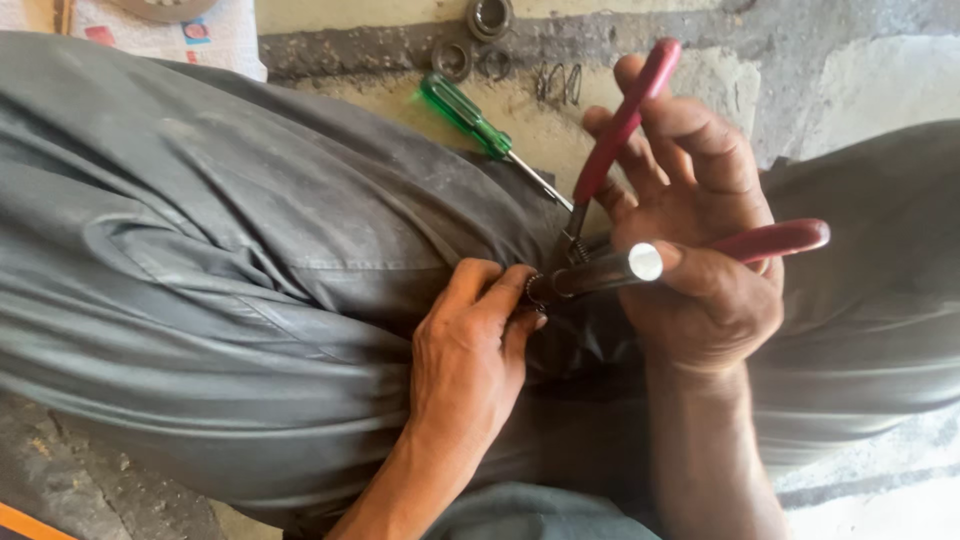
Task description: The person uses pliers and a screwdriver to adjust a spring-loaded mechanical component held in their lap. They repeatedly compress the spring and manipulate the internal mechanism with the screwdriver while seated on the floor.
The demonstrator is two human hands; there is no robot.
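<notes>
A seated person's grey trousers (pixel 250 250) fill most of the frame, both knees raised over a rough concrete floor (pixel 850 60). Between the thighs, the right hand (pixel 700 260) holds red-handled pliers (pixel 625 125), its fingers spread between the two handles: one handle rises steeply toward the top of the frame, the other juts out to the right past the knuckles. The same hand's thumb presses on a shiny metal shaft (pixel 610 270), whose cut round end faces the camera; the right grip is thus closed around pliers and shaft together. The pliers' nose, with a small coil spring beside its pivot, meets the shaft's far end low in the lap. There the left hand (pixel 470 350) rests against the trousers, its thumb and fingertips pinched on a small dark ring (pixel 535 290) at the tip of the shaft. On the floor beyond the knees lies a green-handled screwdriver (pixel 480 125), its blade pointing toward the pliers. Farther back sit a round bearing (pixel 490 15), a dark washer (pixel 452 58) and some thin wire clips (pixel 560 85), well apart from the hands. A white printed sack (pixel 170 35) shows at the top left corner.
</notes>
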